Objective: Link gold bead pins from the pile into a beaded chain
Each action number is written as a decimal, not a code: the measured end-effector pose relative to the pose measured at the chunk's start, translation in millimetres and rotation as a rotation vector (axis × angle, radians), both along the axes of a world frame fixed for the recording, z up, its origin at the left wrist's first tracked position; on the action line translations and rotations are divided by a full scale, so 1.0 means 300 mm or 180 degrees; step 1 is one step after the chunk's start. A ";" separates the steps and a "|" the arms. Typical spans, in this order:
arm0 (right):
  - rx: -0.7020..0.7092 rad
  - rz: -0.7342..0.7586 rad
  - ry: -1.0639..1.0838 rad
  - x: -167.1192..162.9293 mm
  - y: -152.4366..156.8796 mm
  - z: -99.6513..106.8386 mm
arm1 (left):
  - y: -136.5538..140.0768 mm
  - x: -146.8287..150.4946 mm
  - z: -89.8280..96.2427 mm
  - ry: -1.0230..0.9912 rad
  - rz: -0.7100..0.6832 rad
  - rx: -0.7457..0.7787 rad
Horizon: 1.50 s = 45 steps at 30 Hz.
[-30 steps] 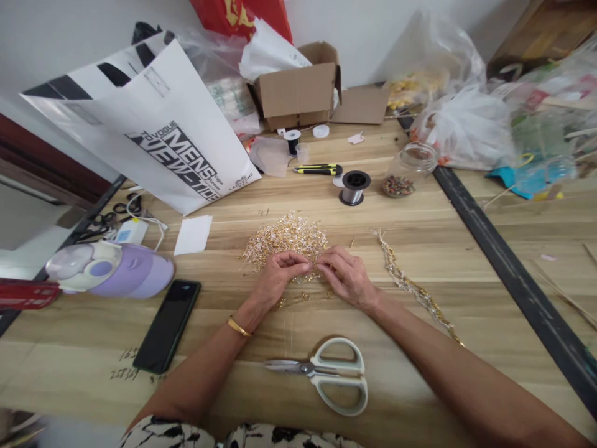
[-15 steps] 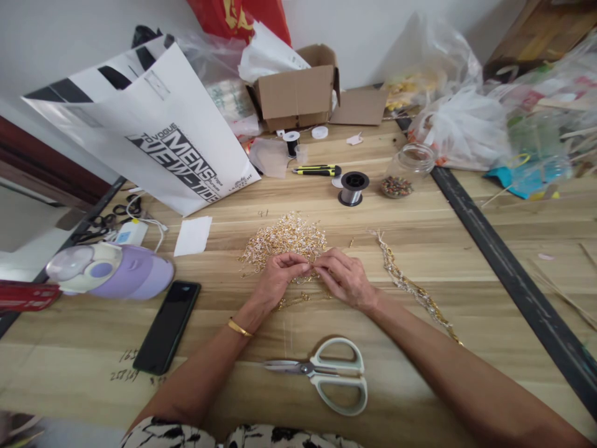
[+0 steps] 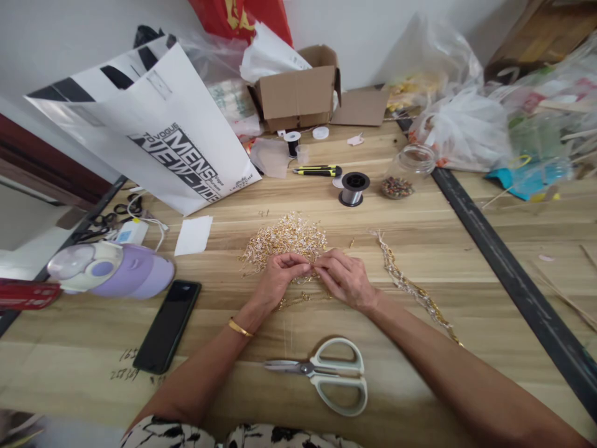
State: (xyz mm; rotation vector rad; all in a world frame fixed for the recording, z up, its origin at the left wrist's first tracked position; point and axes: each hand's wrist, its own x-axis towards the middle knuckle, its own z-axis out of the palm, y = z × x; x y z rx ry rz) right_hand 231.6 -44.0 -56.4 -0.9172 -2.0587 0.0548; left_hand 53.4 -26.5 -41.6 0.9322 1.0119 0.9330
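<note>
My left hand [image 3: 278,278] and my right hand [image 3: 346,278] meet at the near edge of a pile of small gold and clear beads or charms [image 3: 284,238]. Thumb and fingers of each are pinched together, tips nearly touching. Whatever lies between them is too small to make out. Just below the fingertips, a thin gold beaded strand [image 3: 298,300] lies on the wooden table. To the right of my right hand stretches a bundle of gold and clear beaded strands [image 3: 410,283]. Scissors with pale handles [image 3: 338,375] rest between my forearms.
A black phone [image 3: 168,326] and a lilac bottle [image 3: 125,269] are on the left. Behind the pile stand a spool of clear line [image 3: 353,189], a yellow-black cutter [image 3: 318,170] and a jar of beads [image 3: 405,171]. A white bag [image 3: 153,130] and a cardboard box [image 3: 298,96] stand at the back.
</note>
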 end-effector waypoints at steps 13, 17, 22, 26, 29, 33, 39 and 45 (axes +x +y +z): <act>-0.0081 0.0022 -0.0043 0.001 0.000 -0.005 | -0.004 0.003 0.013 0.0153 0.0052 0.0021; -0.0089 0.0061 -0.0044 0.002 0.000 -0.003 | -0.004 0.001 0.012 0.0164 0.0054 0.0078; -0.0067 0.0048 -0.0042 0.000 0.001 -0.002 | -0.005 0.000 0.011 0.0263 0.0059 0.0113; -0.0032 0.0045 -0.0053 0.000 0.001 -0.001 | -0.004 -0.002 0.008 0.0275 0.0059 0.0166; -0.0047 0.0045 -0.0050 0.000 0.001 0.000 | -0.003 -0.003 0.008 0.0301 0.0025 0.0179; -0.0044 0.0033 -0.0032 -0.001 0.001 -0.001 | -0.004 -0.002 0.007 0.0315 0.0083 0.0181; -0.0083 0.0043 -0.0051 0.000 0.000 -0.003 | -0.004 -0.003 -0.001 0.0264 0.0038 0.0133; -0.0085 0.0029 -0.0048 -0.001 0.001 -0.002 | -0.005 0.000 0.003 0.0228 0.0034 0.0131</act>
